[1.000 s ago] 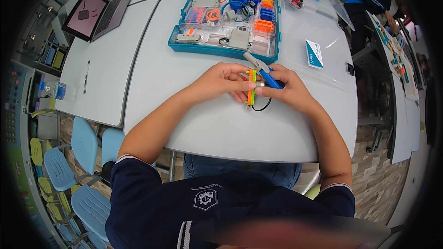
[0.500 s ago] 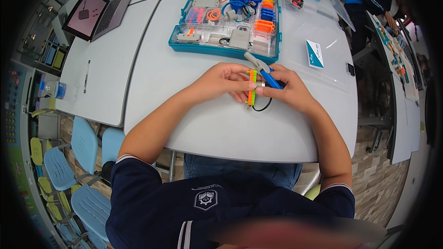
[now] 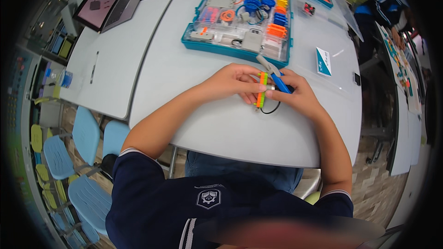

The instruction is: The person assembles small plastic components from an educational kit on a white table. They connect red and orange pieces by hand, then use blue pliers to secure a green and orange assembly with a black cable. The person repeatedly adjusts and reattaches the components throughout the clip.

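Between thumb and fingers of my left hand (image 3: 235,82) is a small assembly of orange and green plastic building beams (image 3: 262,91), held upright over the table. My right hand (image 3: 297,91) closes around blue-handled pliers (image 3: 279,83), whose grey jaws point up and away to the left. Its thumb also reaches the assembly. A small greyish cylindrical part shows between the two hands, partly hidden by fingers. From the assembly's lower end a black cable (image 3: 273,110) loops toward my right hand.
A teal-edged parts case (image 3: 235,51) full of wheels, cables and coloured pieces lies beyond my hands. To its right are a clear plastic lid (image 3: 339,80) and a card (image 3: 323,61). A laptop (image 3: 110,7) and a pen (image 3: 94,68) are at left; another person (image 3: 380,11) works far right.
The whole view has shifted, so the table and case appear farther right and slightly tilted. Both hands keep the same hold on the beam assembly and the pliers.
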Tool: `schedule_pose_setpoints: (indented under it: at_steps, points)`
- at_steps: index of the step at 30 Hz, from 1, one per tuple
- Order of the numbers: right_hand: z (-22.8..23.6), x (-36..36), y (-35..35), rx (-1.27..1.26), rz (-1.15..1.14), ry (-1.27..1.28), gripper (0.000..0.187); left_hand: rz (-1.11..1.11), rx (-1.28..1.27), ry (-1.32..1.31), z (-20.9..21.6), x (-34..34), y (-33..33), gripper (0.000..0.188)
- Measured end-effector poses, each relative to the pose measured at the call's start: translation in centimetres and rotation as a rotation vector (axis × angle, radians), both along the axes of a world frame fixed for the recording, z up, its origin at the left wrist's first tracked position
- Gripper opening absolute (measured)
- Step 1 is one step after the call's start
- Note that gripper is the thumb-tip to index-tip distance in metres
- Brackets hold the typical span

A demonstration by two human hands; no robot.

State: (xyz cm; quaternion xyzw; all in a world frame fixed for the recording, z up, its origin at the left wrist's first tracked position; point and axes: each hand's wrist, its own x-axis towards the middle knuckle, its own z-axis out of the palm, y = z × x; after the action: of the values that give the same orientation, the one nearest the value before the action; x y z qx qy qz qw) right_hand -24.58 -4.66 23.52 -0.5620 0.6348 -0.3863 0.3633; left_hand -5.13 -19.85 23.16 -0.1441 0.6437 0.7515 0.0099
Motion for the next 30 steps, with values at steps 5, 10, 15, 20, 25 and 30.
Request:
schedule_pose_setpoints:
  at_steps: [5, 10, 15, 20, 25, 30]
  points:
    - [0.32, 0.44, -0.05, 0.009, -0.025, -0.022, 0.036, 0.002, 0.046, 0.019, -0.29, 0.05, -0.01, 0.043]
    - [0.49, 0.44, -0.02, 0.022, -0.028, -0.035, 0.038, 0.007, 0.022, 0.021, -0.38, 0.06, -0.06, 0.042]
    - [0.55, 0.37, -0.05, 0.027, -0.014, 0.009, 0.039, 0.005, 0.026, 0.024, -0.42, -0.03, -0.04, 0.042]
    - [0.67, 0.45, 0.09, 0.025, -0.021, -0.014, 0.039, 0.019, 0.015, 0.023, -0.34, -0.03, 0.11, 0.042]
    - [0.26, 0.2, 0.06, -0.006, -0.011, -0.016, 0.038, 0.006, 0.006, 0.007, -0.23, -0.09, 0.06, 0.043]
    - [-0.22, -0.16, -0.01, 0.03, -0.006, -0.007, 0.037, -0.002, -0.01, 0.0, -0.11, -0.14, -0.01, 0.043]
